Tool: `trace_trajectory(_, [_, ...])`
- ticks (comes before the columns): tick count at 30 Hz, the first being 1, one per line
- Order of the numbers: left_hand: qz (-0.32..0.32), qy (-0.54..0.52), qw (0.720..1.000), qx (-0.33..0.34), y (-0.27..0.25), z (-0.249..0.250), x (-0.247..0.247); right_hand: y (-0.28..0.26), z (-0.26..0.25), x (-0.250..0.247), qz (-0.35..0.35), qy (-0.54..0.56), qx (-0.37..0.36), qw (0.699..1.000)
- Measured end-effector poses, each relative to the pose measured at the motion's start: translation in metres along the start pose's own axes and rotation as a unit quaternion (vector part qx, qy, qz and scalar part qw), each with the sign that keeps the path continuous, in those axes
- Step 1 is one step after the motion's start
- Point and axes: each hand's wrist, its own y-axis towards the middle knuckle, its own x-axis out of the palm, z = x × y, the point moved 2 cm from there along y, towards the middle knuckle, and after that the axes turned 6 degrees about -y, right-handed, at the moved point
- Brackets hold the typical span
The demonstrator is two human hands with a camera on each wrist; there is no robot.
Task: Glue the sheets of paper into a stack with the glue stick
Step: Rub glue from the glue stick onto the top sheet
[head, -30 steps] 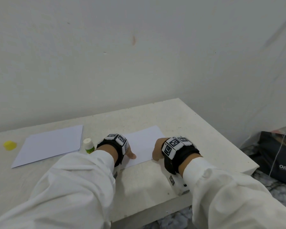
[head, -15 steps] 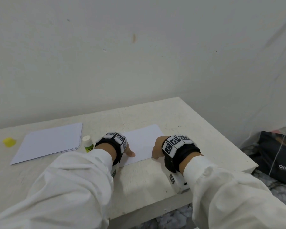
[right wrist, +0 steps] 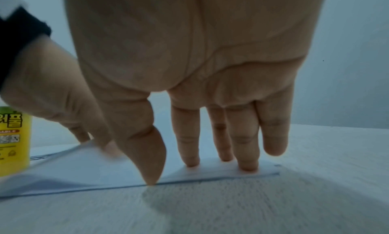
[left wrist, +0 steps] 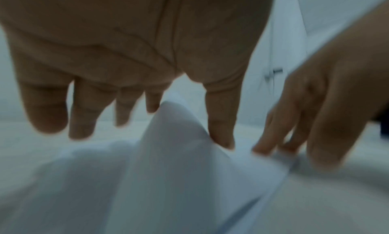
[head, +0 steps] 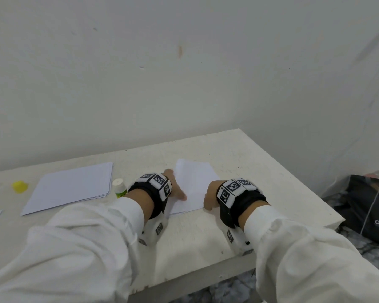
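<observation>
While blur hides the left hand (left wrist: 134,43) grip | sheet (head: 195,182) buckled | right hand (right wrist: 189,54) fingers (right wrist: 187,137) straight, pressing

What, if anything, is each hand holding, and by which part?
The left hand lifts the top sheet by its left edge, though blur hides the exact grip. The right hand grips nothing; its straight fingers press the sheet's right edge flat.

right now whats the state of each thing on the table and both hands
top sheet: left side lifted, right edge pinned flat
left hand: fingers straight, lifting the sheet
right hand: fingertips pressing the sheet down
glue stick: upright, uncapped
yellow cap: off, lying apart
paper pile: flat, untouched
</observation>
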Motion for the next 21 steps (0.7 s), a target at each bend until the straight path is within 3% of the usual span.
trace_trajectory(2, [0.023, -0.159, 0.987, 0.021, -0.008, 0.003, -0.013, 0.001, 0.001, -0.001, 0.015, 0.004, 0.011, 1.000])
trace_trajectory(4, [0.047, -0.301, 0.952, 0.036, -0.021, 0.006, -0.028, -0.008, -0.001, -0.005, 0.005, 0.010, 0.010, 1.000])
trace_trajectory(5, [0.050, -0.352, 0.934, 0.036, -0.027, 0.006, -0.033, -0.013, -0.002, -0.007, 0.002, 0.024, 0.018, 1.000])
trace_trajectory(7, [0.030, -0.378, 0.925, 0.015, -0.036, 0.008, -0.036, -0.020, -0.003, -0.004, -0.007, 0.049, 0.014, 0.999])
trace_trajectory(9, [0.001, -0.276, 0.961, -0.003, -0.045, 0.009, -0.030, -0.014, -0.004, -0.003, 0.005, 0.027, 0.024, 0.999])
trace_trajectory(11, [-0.011, -0.103, 0.995, 0.000, -0.050, 0.006, -0.018, 0.025, -0.003, 0.014, -0.005, 0.044, 0.029, 0.999])
trace_trajectory(13, [-0.017, 0.012, 1.000, 0.001, -0.045, 0.001, -0.004, 0.056, 0.000, 0.029, -0.022, 0.031, 0.030, 0.999])
trace_trajectory(15, [-0.009, 0.089, 0.996, -0.002, -0.035, -0.001, 0.007, 0.018, -0.004, 0.016, -0.020, 0.008, 0.030, 0.999])
trace_trajectory(17, [-0.005, 0.129, 0.991, -0.014, -0.029, -0.002, 0.013, -0.020, -0.008, 0.006, 0.003, -0.020, 0.032, 0.999])
trace_trajectory(21, [0.004, 0.140, 0.990, -0.028, -0.023, -0.003, 0.018, -0.021, -0.008, 0.012, 0.025, -0.019, 0.024, 0.999])
